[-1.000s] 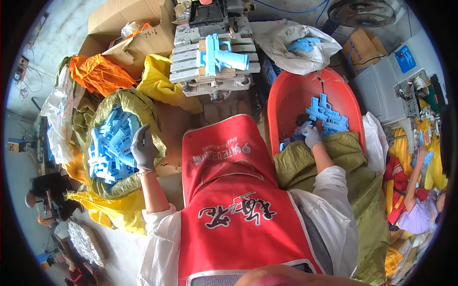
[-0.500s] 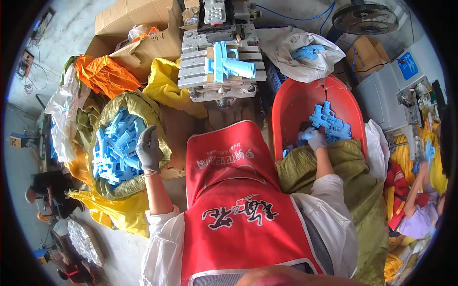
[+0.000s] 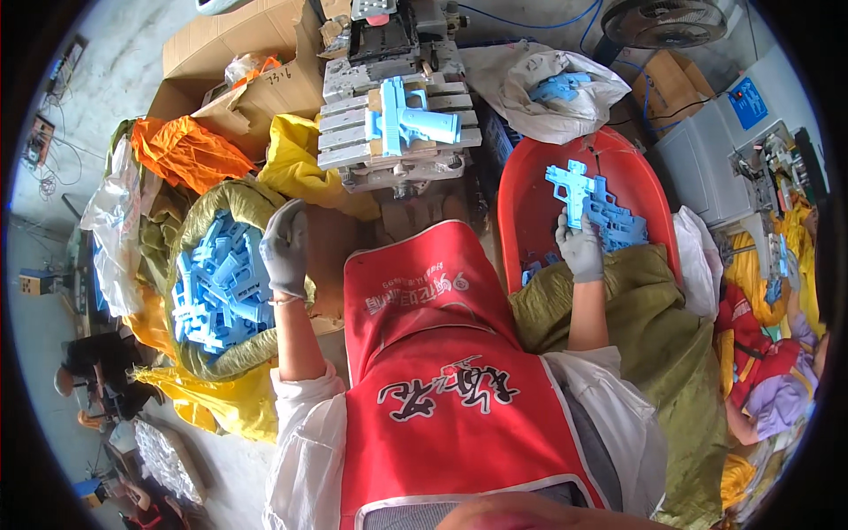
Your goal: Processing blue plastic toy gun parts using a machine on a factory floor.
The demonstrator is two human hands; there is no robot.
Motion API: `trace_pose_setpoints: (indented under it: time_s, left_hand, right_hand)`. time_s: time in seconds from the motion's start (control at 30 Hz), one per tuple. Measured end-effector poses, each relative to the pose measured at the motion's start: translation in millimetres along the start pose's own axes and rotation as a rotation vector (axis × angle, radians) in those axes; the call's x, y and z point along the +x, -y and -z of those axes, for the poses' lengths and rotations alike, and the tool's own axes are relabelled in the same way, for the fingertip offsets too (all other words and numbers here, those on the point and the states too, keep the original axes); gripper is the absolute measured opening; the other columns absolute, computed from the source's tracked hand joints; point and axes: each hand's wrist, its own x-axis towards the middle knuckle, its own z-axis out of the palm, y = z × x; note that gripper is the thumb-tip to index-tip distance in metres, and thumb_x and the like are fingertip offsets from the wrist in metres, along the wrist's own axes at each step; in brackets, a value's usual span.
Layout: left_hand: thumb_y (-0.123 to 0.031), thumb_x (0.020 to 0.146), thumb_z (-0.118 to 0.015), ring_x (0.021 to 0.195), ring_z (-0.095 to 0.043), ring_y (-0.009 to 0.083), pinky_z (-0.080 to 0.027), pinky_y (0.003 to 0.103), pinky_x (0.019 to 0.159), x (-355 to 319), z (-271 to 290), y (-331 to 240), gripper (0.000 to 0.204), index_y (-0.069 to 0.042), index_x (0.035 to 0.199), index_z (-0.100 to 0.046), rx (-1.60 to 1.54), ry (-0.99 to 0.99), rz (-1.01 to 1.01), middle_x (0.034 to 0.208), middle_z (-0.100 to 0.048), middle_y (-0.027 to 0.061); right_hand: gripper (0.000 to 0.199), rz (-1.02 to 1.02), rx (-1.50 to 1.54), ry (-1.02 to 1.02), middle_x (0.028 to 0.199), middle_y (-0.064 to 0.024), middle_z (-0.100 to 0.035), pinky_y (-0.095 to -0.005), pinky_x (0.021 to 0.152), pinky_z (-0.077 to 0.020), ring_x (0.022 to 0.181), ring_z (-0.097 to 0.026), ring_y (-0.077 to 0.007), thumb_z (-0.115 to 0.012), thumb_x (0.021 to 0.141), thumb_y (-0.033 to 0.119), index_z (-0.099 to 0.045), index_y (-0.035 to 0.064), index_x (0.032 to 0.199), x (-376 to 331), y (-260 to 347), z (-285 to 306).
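Observation:
My right hand, in a grey glove, grips a light-blue plastic toy pistol by its lower end. It is held up over the red tub, where more blue toy pistols lie in a heap. My left hand, gloved too, is raised beside the olive sack, its fingers loosely bent and nothing visible in them. Blue toy pistols fill that sack. Ahead of me another blue toy pistol lies on the slatted metal table of a machine.
Behind the tub sits a white sack with blue pieces inside. A cardboard box, orange cloth and yellow sack stand left of the machine. A fan is far right. Another person works at the right edge.
My right hand has risen out of the tub's heap, lifting a toy pistol. My left hand has moved slightly up and right, away from the sack's pile.

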Motion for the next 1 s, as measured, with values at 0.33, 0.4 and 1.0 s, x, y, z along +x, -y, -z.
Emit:
trace_pose_setpoints:
  time_s: [0.33,0.4,1.0]
  left_hand:
    - [-0.007,0.088,-0.058,0.091,-0.064,0.017,-0.049,0.027,0.08,21,-17,-14,0.021,-0.001,0.107,-0.064,-0.18,-0.002,0.057,0.099,-0.067,0.0114]
    - [-0.006,0.088,-0.057,0.09,-0.064,0.0165,-0.05,0.027,0.079,24,-19,-16,0.021,0.0,0.108,-0.064,-0.139,0.009,0.019,0.098,-0.067,0.0114]
    - [-0.011,0.079,-0.065,0.098,-0.06,0.0293,-0.049,0.034,0.084,98,-37,-44,0.034,-0.006,0.113,-0.061,0.051,0.258,-0.244,0.109,-0.063,0.0133]
  right_hand:
    - [0.044,-0.092,0.079,0.183,0.12,-0.0101,-0.057,-0.0334,0.081,-0.0493,0.098,-0.059,-0.0218,-0.054,0.093,0.033,-0.049,0.0047,0.125,-21,-18,-46]
    - [0.044,-0.098,0.062,0.197,0.119,-0.0099,-0.057,-0.0329,0.081,-0.0491,0.097,-0.059,-0.0209,-0.054,0.093,0.034,-0.049,0.0044,0.125,-23,-17,-49]
    - [0.033,0.117,-0.361,0.103,0.119,-0.0084,-0.056,-0.0299,0.08,-0.0462,0.098,-0.057,-0.0167,-0.049,0.096,0.025,-0.049,0.0081,0.125,-38,-13,-73]
